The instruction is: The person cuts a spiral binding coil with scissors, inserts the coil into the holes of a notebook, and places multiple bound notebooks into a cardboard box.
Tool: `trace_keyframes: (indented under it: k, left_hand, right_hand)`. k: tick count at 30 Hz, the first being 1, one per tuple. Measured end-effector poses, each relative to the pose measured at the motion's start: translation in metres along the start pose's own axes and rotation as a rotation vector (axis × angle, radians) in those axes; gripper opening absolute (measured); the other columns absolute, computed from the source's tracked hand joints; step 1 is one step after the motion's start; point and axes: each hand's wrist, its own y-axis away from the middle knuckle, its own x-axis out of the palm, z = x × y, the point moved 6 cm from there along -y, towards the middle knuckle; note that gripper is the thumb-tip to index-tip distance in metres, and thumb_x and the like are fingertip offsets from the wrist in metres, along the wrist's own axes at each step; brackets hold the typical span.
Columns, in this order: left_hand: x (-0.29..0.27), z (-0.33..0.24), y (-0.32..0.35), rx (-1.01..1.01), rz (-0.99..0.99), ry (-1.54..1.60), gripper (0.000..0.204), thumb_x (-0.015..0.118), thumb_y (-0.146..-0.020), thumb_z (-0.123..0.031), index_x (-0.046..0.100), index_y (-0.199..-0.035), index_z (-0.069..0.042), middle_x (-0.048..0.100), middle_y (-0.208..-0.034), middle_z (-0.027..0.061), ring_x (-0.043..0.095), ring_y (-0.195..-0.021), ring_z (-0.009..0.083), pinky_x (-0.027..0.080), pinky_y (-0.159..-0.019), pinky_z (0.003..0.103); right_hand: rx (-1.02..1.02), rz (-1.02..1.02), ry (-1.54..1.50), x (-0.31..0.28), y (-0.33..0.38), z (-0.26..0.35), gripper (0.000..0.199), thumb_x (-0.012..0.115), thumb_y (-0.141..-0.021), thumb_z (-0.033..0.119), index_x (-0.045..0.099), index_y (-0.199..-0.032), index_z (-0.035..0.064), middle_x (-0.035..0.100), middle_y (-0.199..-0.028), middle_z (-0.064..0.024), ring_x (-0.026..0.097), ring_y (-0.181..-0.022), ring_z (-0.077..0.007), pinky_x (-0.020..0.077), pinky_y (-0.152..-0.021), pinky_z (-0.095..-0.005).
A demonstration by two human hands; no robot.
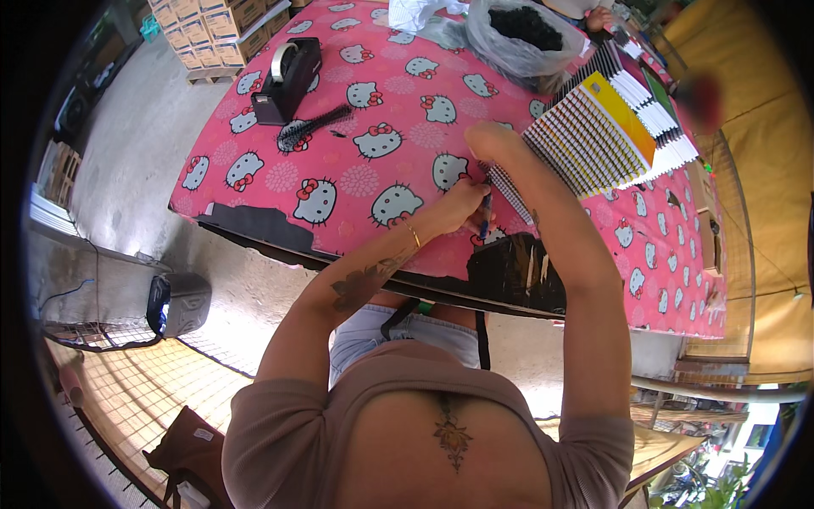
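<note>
My left hand (pixel 463 206) is closed around a slim dark tool with a blue part (pixel 485 217); its exact kind is hidden by the fingers. Just beyond it, my right hand (pixel 492 141) bends sharply at the wrist, its fingers turned down and out of sight. Beneath my right forearm lies a row of dark spiral binding (pixel 511 197), close to both hands. To the right, a stack of spiral-bound notebooks (pixel 587 136) fans out, the top one with a yellow-edged cover.
A black tape dispenser (pixel 288 81) and a black hairbrush (pixel 315 125) lie at the left on the pink table (pixel 280 182). At the back stands a plastic bag of black material (pixel 526 32). Another person's hand (pixel 599 19) shows beyond it. Cartons (pixel 212 34) are stacked on a pallet.
</note>
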Motion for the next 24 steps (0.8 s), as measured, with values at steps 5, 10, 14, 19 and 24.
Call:
trace_keyframes:
  k: [5,10,14,19,24]
  left_hand:
    - [0.008,-0.017,-0.005,-0.004,-0.049,0.106,0.031,0.041,-0.102,-0.027,0.048,-0.103,0.003,0.061,-0.084,0.0196,0.068,-0.07,0.0357,0.061,-0.057,0.048]
    - [0.003,-0.008,-0.017,0.059,-0.059,0.044,0.027,0.041,-0.102,-0.024,0.048,-0.098,0.001,0.062,-0.084,0.0209,0.068,-0.072,0.0354,0.062,-0.062,0.05]
    - [0.0,-0.003,-0.005,-0.016,0.019,0.101,0.025,0.04,-0.103,-0.022,0.047,-0.1,0.002,0.062,-0.084,0.0217,0.068,-0.073,0.0356,0.063,-0.066,0.051]
    - [0.008,-0.005,-0.003,-0.092,-0.007,0.147,0.025,0.041,-0.102,-0.023,0.042,-0.106,0.002,0.061,-0.086,0.0225,0.068,-0.073,0.0355,0.062,-0.064,0.048]
    - [-0.001,0.004,-0.02,-0.022,-0.001,0.178,0.024,0.04,-0.103,-0.023,0.045,-0.103,0.0,0.06,-0.083,0.0175,0.064,-0.064,0.0306,0.058,-0.056,0.045]
  right_hand:
    - [0.001,0.129,0.073,-0.006,0.004,-0.002,0.019,0.073,-0.069,0.004,0.074,-0.088,-0.0002,0.07,-0.092,-0.0243,0.071,-0.088,-0.0358,0.0571,-0.071,-0.0452]
    - [0.057,0.051,-0.029,0.002,0.003,-0.002,0.021,0.073,-0.068,0.003,0.074,-0.088,-0.0007,0.07,-0.093,-0.0232,0.071,-0.087,-0.0357,0.0568,-0.071,-0.0449]
    - [0.034,0.021,-0.028,0.001,0.004,0.004,0.021,0.074,-0.068,0.003,0.074,-0.088,-0.0008,0.07,-0.093,-0.0227,0.071,-0.087,-0.0357,0.0567,-0.072,-0.044]
    - [0.074,0.138,-0.095,0.018,0.0,-0.005,0.024,0.077,-0.064,0.003,0.074,-0.088,-0.0007,0.07,-0.092,-0.0229,0.071,-0.087,-0.0353,0.0566,-0.072,-0.0432]
    - [0.063,0.08,-0.073,0.014,-0.002,0.008,0.026,0.079,-0.062,0.002,0.074,-0.087,-0.0017,0.071,-0.09,-0.0229,0.071,-0.087,-0.0342,0.0565,-0.073,-0.043]
